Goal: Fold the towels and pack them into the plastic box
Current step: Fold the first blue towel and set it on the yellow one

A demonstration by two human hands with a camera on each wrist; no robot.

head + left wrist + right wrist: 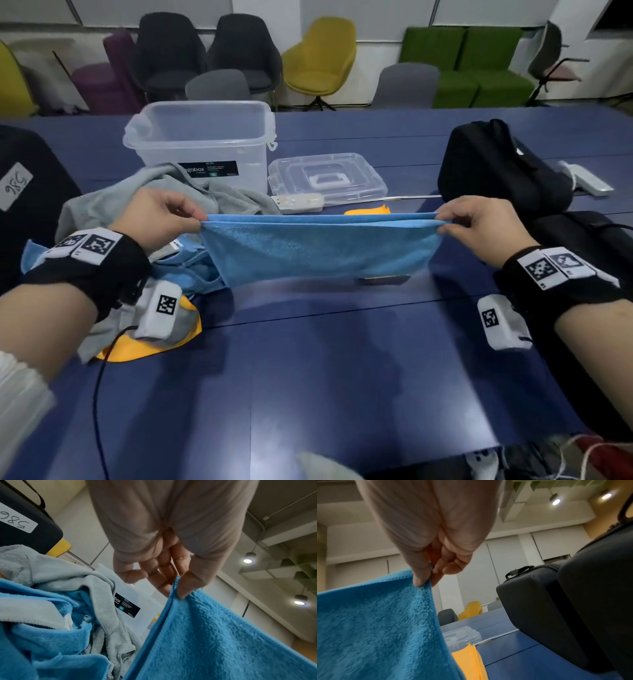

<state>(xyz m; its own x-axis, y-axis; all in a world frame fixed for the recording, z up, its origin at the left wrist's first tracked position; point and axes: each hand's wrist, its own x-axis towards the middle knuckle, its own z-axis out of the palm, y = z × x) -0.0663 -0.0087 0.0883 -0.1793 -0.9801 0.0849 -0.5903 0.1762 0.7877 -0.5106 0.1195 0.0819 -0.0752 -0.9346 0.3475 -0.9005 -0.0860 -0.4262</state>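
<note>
Currently your left hand (161,219) and right hand (479,229) each pinch top corner of blue towel (318,250) between thumb and fingers, doubled edges together, towel hanging taut above blue table (308,377); likely to square halves before next fold. Plastic box (202,144) stands open behind, no towels visible inside, lid (325,178) beside it. Unfolded grey towel (154,192) heaped at left; folded yellow towel (471,661) behind.

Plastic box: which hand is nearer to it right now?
Left. The left hand pinches the blue towel's corner just in front of the box, by the grey towel. The right hand pinches the opposite corner, far off to the box's right.
</note>
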